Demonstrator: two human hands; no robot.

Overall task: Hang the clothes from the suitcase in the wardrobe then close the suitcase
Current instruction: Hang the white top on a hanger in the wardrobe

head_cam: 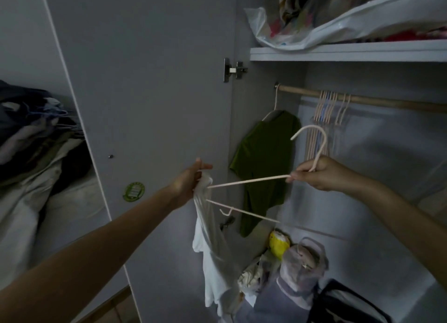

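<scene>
My right hand (316, 173) grips a pale pink hanger (246, 182) at the base of its hook, in front of the open wardrobe. My left hand (191, 179) holds the top of a white garment (212, 250) at the hanger's left end, and the cloth hangs straight down from there. Behind them a green T-shirt (263, 167) hangs on a hanger from the wooden rail (377, 100). Several empty pink hangers (326, 109) hang further right on the rail. The suitcase is out of view.
The wardrobe door (150, 92) stands open on my left. A shelf (348, 52) above the rail carries plastic bags of cloth. Bags and a yellow object (278, 244) crowd the wardrobe floor. A pile of clothes (36, 138) lies at far left.
</scene>
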